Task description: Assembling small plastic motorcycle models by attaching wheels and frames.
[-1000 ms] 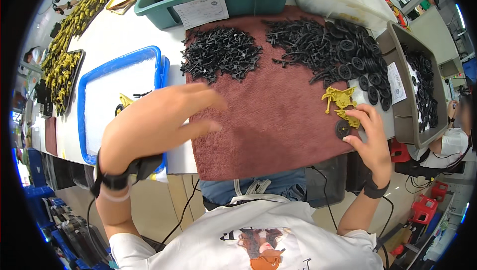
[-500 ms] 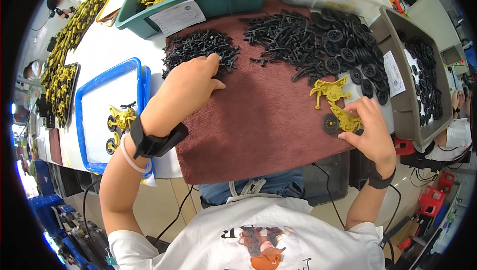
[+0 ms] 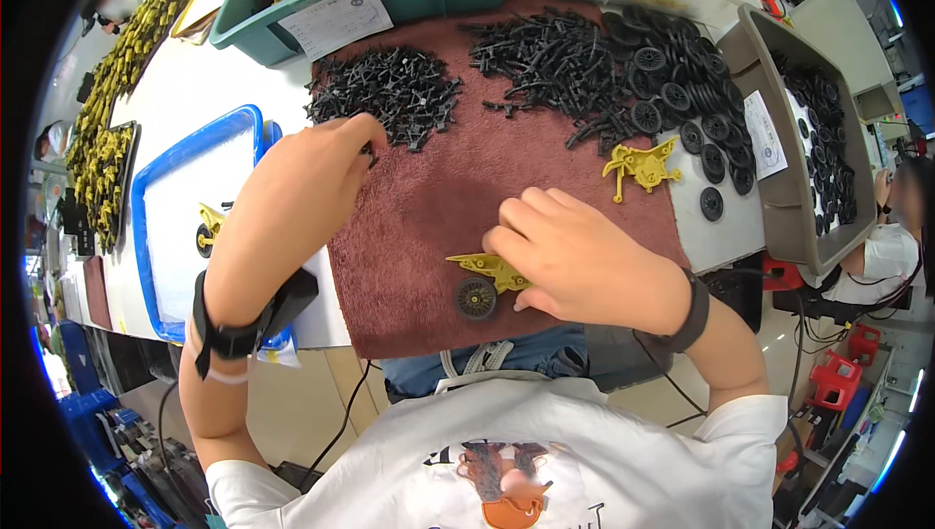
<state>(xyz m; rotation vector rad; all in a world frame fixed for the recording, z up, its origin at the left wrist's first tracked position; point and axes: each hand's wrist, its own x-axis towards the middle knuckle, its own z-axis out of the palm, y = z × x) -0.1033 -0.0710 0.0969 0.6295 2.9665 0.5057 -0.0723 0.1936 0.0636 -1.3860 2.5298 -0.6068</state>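
Note:
My right hand [image 3: 577, 261] grips a yellow toy motorcycle body [image 3: 499, 270] low over the middle of the reddish-brown mat. A black spoked wheel [image 3: 475, 298] is attached at its left end; the fingers hide its other end. My left hand [image 3: 326, 161] is closed in a pinch at the near-left side of a pile of small black plastic parts [image 3: 399, 86]. One small black plastic part [image 3: 371, 152] shows at its fingertips; most of it is hidden. Another yellow body [image 3: 643, 168], without wheels, lies on the mat's right side.
Farther back lie thin black parts [image 3: 550, 56] and a heap of black wheels [image 3: 672, 91]. A blue tray [image 3: 148, 256] with yellow toys stands left, a green bin [image 3: 419, 5] of yellow bodies behind, and a brown bin [image 3: 769, 193] with wheels right.
My right hand has carried the yellow motorcycle body leftward from the mat's right side to its middle. My left hand has drawn back from the pile with a small black part in its fingertips.

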